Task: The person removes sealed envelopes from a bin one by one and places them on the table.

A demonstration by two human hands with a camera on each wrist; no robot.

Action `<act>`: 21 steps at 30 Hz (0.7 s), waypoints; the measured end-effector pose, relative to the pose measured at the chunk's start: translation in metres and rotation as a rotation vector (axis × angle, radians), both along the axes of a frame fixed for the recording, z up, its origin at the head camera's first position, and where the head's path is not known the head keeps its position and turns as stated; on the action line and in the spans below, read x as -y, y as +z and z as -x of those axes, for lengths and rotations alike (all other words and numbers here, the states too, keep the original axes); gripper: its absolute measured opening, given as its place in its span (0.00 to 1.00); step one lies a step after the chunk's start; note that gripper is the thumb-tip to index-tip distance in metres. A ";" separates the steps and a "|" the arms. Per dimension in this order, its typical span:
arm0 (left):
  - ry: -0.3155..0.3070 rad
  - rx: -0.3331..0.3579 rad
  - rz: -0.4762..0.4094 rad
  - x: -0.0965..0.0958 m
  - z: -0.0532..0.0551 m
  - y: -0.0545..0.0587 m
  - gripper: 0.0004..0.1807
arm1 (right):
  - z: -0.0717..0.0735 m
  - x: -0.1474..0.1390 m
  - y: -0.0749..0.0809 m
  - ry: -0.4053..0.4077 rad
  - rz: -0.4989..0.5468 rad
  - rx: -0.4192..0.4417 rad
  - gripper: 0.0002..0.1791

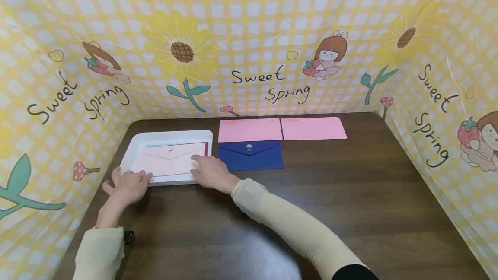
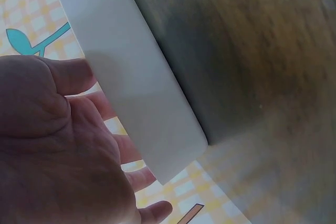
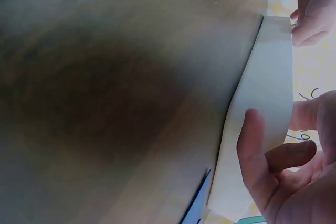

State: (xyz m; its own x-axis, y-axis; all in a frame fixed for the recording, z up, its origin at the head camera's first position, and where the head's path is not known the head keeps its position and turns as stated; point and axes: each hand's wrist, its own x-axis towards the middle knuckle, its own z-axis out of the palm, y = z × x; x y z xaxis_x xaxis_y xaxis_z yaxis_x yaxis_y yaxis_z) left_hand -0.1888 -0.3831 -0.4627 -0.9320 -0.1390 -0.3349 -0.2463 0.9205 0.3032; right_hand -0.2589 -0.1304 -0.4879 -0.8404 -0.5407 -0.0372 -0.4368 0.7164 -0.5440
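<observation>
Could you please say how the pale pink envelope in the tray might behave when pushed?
The pale pink envelope looks thin and papery, so it is probably light and bendable. Inside the low-walled tray, it might slide only slightly before being stopped.

One left hand and one right hand at one white tray: inside it, one pale pink envelope atop at least one red-edged piece; right of the tray, one blue envelope and two pink envelopes.
</observation>
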 end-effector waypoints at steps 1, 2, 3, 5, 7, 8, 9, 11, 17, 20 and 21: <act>-0.001 -0.001 0.001 0.000 0.000 0.000 0.37 | 0.000 -0.001 0.000 -0.001 0.018 0.008 0.25; -0.001 -0.001 0.000 0.000 0.000 0.000 0.37 | 0.000 -0.001 -0.001 -0.003 0.035 0.016 0.24; 0.000 -0.001 -0.001 0.000 0.000 0.000 0.37 | 0.000 -0.002 -0.001 -0.006 0.052 0.026 0.24; 0.000 -0.001 -0.003 0.000 0.000 0.000 0.37 | 0.000 -0.004 -0.001 -0.012 0.088 0.045 0.24; 0.001 0.001 -0.005 0.000 0.001 -0.001 0.37 | -0.001 -0.005 0.000 -0.018 0.126 0.070 0.23; 0.002 0.002 -0.004 0.000 0.001 -0.002 0.37 | -0.001 -0.006 0.000 -0.022 0.146 0.083 0.23; 0.001 0.002 -0.002 0.001 0.001 -0.002 0.38 | -0.001 -0.006 0.000 -0.027 0.172 0.099 0.22; 0.003 0.005 0.000 0.001 0.002 -0.003 0.37 | -0.001 -0.008 0.000 -0.038 0.227 0.129 0.21; 0.005 0.011 -0.001 0.001 0.003 -0.002 0.37 | 0.000 -0.012 -0.001 -0.065 0.370 0.193 0.19; 0.010 0.006 -0.003 0.000 0.002 -0.001 0.37 | 0.001 -0.014 0.000 -0.061 0.419 0.186 0.18; 0.013 0.005 -0.004 0.000 0.002 0.000 0.37 | 0.001 -0.015 0.000 -0.058 0.435 0.183 0.18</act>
State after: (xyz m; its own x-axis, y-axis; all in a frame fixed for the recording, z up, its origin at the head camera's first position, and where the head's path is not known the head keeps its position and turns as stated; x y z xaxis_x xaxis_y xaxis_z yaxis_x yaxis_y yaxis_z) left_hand -0.1907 -0.3827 -0.4626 -0.9284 -0.1493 -0.3403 -0.2594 0.9161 0.3057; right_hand -0.2603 -0.1157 -0.4875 -0.8703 -0.4916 0.0318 -0.2716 0.4251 -0.8634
